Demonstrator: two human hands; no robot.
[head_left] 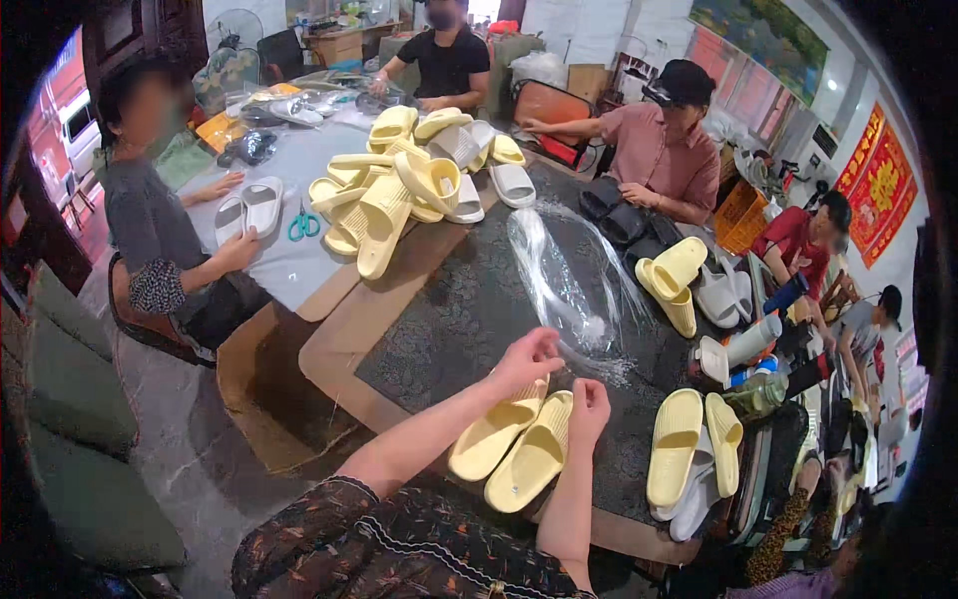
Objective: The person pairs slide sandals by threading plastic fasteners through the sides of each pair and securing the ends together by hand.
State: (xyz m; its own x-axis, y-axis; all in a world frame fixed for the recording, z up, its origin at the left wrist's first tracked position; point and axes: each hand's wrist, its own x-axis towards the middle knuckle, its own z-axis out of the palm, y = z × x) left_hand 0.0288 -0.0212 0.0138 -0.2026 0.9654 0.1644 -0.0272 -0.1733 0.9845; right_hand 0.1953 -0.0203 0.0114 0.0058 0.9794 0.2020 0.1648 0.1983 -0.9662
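Yellow, ribbed pair of slippers (532, 459) in the head view, side by side at the near edge of the dark patterned surface (439, 329), probably so close to keep both straps within easy reach of the hands. Left hand (532, 359) over the toe end of one slipper, fingers curled inward; right hand (591, 404) just beside the other's strap, fingertips drawn together. Impossible to tell whether pinching anything thin. Footbeds up, toes pointing to the far side and slightly right; long axes roughly parallel, slanting from heels at lower left to toes at upper right. Just beyond, clear strands (559, 280) in a loose bundle, presumably for ready picking. Farther left, heap of yellow and grey slippers (384, 215); to the right, another yellow pair (677, 449) atop pale grey ones, apparently separate to avoid mixing.
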